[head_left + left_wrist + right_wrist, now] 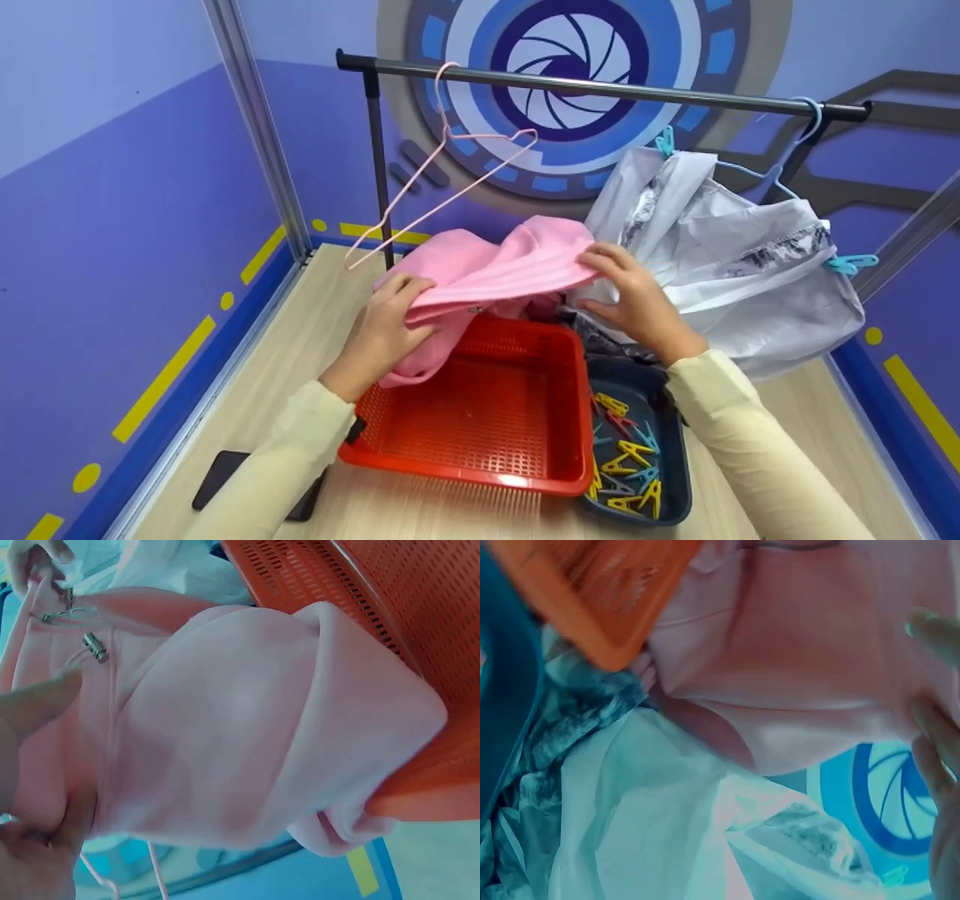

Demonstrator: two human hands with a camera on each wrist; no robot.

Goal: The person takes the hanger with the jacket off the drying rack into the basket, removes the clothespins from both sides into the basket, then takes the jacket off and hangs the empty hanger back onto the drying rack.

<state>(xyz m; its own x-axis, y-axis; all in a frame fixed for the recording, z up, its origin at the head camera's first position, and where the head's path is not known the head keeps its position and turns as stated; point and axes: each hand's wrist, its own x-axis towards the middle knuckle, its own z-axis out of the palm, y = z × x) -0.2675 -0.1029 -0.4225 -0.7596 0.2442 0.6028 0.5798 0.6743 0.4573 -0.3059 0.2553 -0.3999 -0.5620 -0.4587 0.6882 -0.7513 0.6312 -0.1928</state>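
Note:
A pink drawstring garment [487,270] is stretched between both hands above the red basket, its wide band facing up. Metal-tipped cords [96,647] show on the band in the left wrist view. My left hand [386,326] grips the band's left end, fingers over the top and thumb below. At the other end my right hand [630,296] pinches the band with its fingertips. The lower cloth sags against the left and back of the red basket [480,480]. Behind the garment, a pink hanger [442,195] hangs bare on the rail.
On the black rail [615,88], a blue hanger [776,172] carries a white garment [720,285] with clothespins [851,264]. A dark bin [679,487] beside the basket holds several coloured clothespins. A black phone-like slab [225,480] lies at lower left.

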